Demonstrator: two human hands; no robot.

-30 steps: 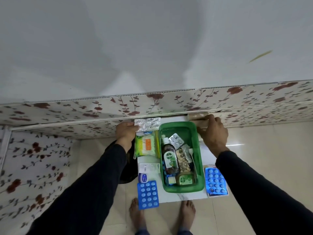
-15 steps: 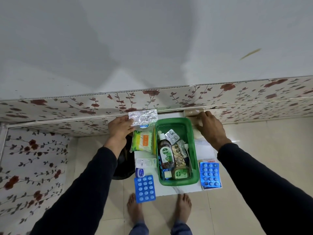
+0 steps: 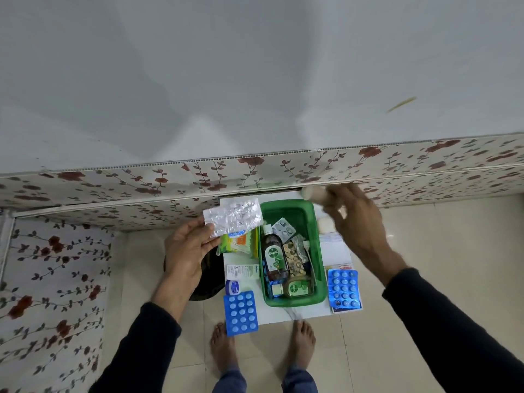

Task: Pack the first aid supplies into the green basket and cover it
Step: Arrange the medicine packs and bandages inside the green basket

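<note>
The green basket (image 3: 319, 245) stands on a small white table (image 3: 300, 312) and holds a brown Dettol bottle (image 3: 273, 258), blister strips and small packs. My left hand (image 3: 188, 251) holds a silver foil strip (image 3: 234, 217) up, left of the basket's far end. My right hand (image 3: 358, 222), blurred, grips a beige bandage roll (image 3: 314, 192) above the basket's far right corner. A second pale roll (image 3: 324, 225) lies right of the basket. Blue tablet sheets lie at the front left (image 3: 241, 313) and right (image 3: 344, 287).
A green cotton-swab pack (image 3: 238, 242), a white leaflet (image 3: 242, 271) and a small blue jar (image 3: 233, 287) lie left of the basket. Floral panels (image 3: 127, 188) stand behind and to the left. A dark object (image 3: 208, 279) sits by the table; my bare feet (image 3: 224, 347) stand on tile.
My left hand has lifted the silver foil strip off the table's far end and drawn it left. My right hand has raised the beige roll.
</note>
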